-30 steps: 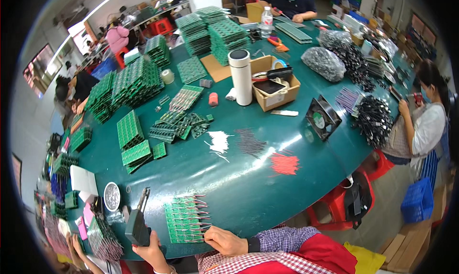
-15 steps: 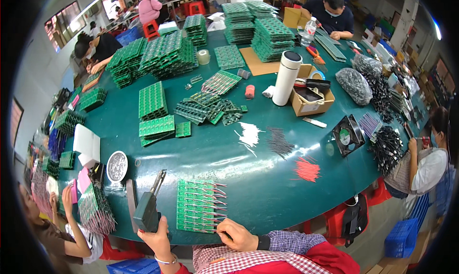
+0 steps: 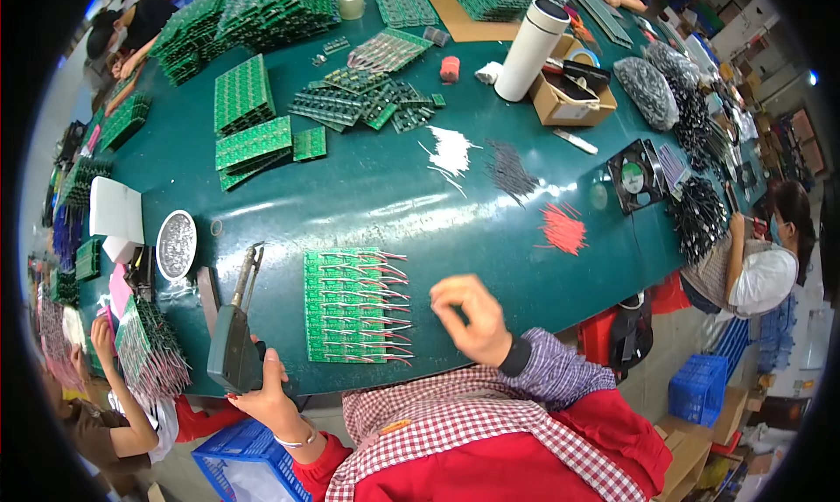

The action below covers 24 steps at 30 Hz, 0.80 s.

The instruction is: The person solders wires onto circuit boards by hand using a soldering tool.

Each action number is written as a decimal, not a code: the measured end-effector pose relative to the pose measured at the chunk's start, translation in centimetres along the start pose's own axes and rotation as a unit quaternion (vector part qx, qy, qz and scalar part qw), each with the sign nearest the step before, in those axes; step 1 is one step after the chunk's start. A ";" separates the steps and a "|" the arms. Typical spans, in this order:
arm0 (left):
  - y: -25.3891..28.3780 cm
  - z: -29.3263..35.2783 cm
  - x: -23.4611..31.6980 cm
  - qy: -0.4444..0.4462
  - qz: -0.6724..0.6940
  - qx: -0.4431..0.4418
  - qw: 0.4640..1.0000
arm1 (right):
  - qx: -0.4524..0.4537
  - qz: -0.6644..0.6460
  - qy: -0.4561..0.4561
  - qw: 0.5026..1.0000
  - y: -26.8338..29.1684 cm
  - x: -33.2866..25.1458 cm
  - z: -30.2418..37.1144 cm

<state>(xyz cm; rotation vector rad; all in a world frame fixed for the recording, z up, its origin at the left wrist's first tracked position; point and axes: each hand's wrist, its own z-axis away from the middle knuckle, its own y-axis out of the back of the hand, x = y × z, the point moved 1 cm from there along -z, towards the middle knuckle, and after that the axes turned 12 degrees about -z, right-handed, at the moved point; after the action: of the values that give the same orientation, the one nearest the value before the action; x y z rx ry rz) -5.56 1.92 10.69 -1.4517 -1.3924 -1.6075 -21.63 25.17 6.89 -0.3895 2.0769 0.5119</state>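
My left hand point(image 3: 262, 388) is closed around a dark green soldering gun point(image 3: 234, 349) with a long metal tip pointing up and away from me. To its right, a green circuit board panel point(image 3: 337, 305) lies flat near the table's front edge. Rows of thin red, white and dark wires point(image 3: 394, 308) run across the panel and stick out past its right side. My right hand point(image 3: 474, 320) hovers just right of these wire ends, apart from them. Its fingers are loosely curled, with a gap to the thumb and nothing visible between them.
Piles of white wires point(image 3: 451, 152), dark wires point(image 3: 510, 169) and red wires point(image 3: 563, 229) lie beyond my right hand. A white bowl point(image 3: 178, 245) stands on the left. Farther back are a white flask point(image 3: 531, 51), a cardboard box point(image 3: 569, 108) and stacked green panels point(image 3: 243, 95). Co-workers sit around the table.
My right hand has lifted off the panel's lower right corner and moved right and away from me. The left hand keeps the soldering gun. The view has tilted down.
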 end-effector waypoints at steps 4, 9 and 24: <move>0.1 0.0 -0.4 0.003 -0.005 -0.014 1.000 | 0.067 0.072 -0.048 0.994 4.1 1.0 -1.2; 1.5 0.3 -1.9 0.002 -0.022 0.022 1.000 | 0.105 0.146 -0.033 0.983 6.5 1.7 -2.2; 0.0 0.6 0.1 0.017 0.017 0.016 1.000 | 0.110 0.475 -0.055 0.871 13.9 3.3 2.5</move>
<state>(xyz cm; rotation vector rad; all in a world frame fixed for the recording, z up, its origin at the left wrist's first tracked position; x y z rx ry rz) -5.39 2.55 10.69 -1.4156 -1.3621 -1.5750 -27.95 38.17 5.77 0.8362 2.0777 0.8171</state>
